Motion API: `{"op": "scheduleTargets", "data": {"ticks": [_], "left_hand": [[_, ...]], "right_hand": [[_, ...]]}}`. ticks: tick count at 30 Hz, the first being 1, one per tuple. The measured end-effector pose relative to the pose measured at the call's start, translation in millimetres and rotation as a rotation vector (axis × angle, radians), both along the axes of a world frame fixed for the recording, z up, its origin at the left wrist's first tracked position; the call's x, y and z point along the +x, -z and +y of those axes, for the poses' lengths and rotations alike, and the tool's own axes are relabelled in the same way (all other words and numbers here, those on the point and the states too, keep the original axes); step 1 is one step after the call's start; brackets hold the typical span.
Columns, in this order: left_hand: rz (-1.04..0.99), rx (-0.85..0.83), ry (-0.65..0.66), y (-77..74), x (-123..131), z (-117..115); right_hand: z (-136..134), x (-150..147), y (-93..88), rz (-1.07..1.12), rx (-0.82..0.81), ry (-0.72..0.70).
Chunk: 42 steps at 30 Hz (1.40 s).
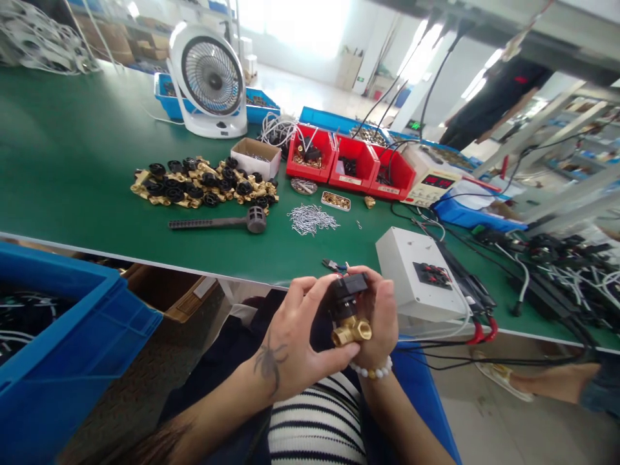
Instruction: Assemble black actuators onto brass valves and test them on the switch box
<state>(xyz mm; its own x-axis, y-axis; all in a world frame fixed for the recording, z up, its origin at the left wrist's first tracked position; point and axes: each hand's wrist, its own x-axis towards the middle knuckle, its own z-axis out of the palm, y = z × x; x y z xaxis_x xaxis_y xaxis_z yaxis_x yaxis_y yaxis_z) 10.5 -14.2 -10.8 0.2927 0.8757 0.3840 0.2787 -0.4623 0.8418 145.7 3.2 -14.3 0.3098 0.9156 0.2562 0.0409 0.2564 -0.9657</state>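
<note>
A brass valve with a black top (351,329) is held between my two hands, in front of the green table's near edge. My left hand (295,329) curls round its left side, with the thumb under the brass body. On the right, my right hand (380,316) closes round the black top and the far side; some of its fingers are hidden. Small pliers (334,265) lie just beyond the hands. A pile of brass and black valves (203,184) and a grey mallet-like tool (217,223) lie farther left. Small metal clips (311,219) are heaped beyond the pliers.
A white fan (208,84) stands at the back left, red bins (353,165) at the back centre. To the right are a white box (416,274) and cables. A blue crate (72,323) is at lower left. A person (504,97) stands across the table.
</note>
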Motion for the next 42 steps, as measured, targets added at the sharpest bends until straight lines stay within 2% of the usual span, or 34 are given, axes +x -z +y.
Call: {"op": "scheduleTargets", "data": {"ticks": [3,6,9,13,17,23,30,34,42], "left_hand": [[-0.044,-0.051,-0.061,6.8,-0.2,11.5],[-0.112,-0.158,-0.165,22.5,-4.5,33.6],[-0.220,-0.252,-0.248,42.8,-10.0,56.2],[-0.286,-0.301,-0.252,58.6,-16.0,70.1],[-0.318,-0.331,-0.227,60.5,-19.6,70.7],[-0.355,-0.351,-0.177,61.8,-24.2,70.8],[-0.370,-0.354,-0.170,61.1,-24.3,68.9],[-0.350,-0.349,-0.175,60.8,-23.4,69.3],[-0.312,-0.325,-0.158,63.8,-22.7,68.8]], "right_hand": [[18.7,-7.7,5.6,0.026,-0.030,0.025],[56.5,-9.5,8.7,-0.313,-0.139,-0.020],[110.5,-1.9,9.2,-0.645,-0.276,-0.015],[176.4,10.4,13.6,-0.862,-0.427,0.027],[207.0,9.8,22.1,-1.060,-0.560,-0.035],[208.4,17.7,20.5,-1.236,-0.630,-0.120],[187.8,48.8,13.2,-1.287,-0.572,-0.088],[177.6,60.1,14.3,-1.331,-0.592,-0.127],[177.8,47.4,5.4,-1.374,-0.666,-0.256]]}}
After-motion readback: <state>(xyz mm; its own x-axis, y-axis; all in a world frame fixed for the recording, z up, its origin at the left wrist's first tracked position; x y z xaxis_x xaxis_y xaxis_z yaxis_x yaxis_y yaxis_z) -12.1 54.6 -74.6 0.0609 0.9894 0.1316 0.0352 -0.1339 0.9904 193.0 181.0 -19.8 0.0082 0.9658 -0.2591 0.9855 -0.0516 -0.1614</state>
